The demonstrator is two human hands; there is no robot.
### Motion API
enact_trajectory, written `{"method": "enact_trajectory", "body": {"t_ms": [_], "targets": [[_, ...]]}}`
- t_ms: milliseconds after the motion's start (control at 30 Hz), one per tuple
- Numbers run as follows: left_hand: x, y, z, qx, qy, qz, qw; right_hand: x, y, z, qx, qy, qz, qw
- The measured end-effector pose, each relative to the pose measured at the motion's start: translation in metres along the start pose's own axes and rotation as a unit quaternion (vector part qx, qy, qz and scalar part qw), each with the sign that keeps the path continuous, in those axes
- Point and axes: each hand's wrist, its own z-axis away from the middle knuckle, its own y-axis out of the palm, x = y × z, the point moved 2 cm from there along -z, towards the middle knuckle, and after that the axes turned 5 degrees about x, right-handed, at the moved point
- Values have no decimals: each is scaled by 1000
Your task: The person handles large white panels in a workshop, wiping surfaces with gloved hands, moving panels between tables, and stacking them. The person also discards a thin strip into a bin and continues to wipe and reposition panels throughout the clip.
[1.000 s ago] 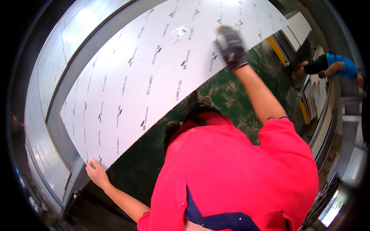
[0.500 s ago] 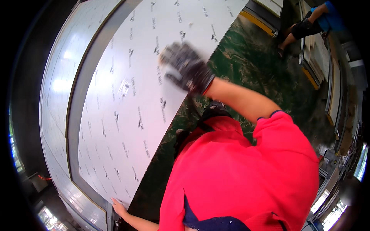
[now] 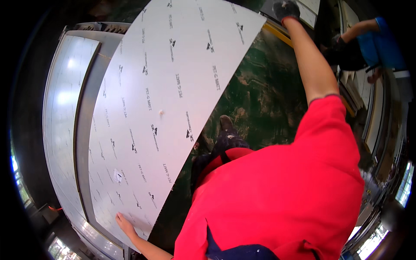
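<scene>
sheet-handling step: we press our left hand (image 3: 123, 222), spread, on the white sheet (image 3: 160, 108) over the grey surface (image 3: 65, 108); gloved right hand (image 3: 286, 8) is raised clear, grip unclear. next move, we judge, needs both hands.

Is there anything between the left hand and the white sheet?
No. The left hand lies directly on the sheet near its lower corner, with nothing visible between them.

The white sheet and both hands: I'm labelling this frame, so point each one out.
white sheet (image 3: 173, 86): head view, middle of its printed face.
left hand (image 3: 125, 224): head view, back of the bare hand on the sheet's near corner.
right hand (image 3: 286, 8): head view, dark glove.
</scene>
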Motion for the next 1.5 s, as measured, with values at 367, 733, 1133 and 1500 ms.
{"method": "enact_trajectory", "body": {"t_ms": [367, 733, 1133, 1500], "targets": [[97, -34, 75, -165, -152, -87, 971, 166, -7, 66, 299, -166, -52, 938], [448, -62, 221, -200, -302, 610, 705, 268, -33, 194, 151, -91, 156, 972], [361, -28, 184, -65, -123, 887, 439, 739, -19, 700, 412, -546, -55, 728], [373, -42, 127, 6, -143, 894, 424, 843, 50, 704, 409, -526, 4, 746]]}}
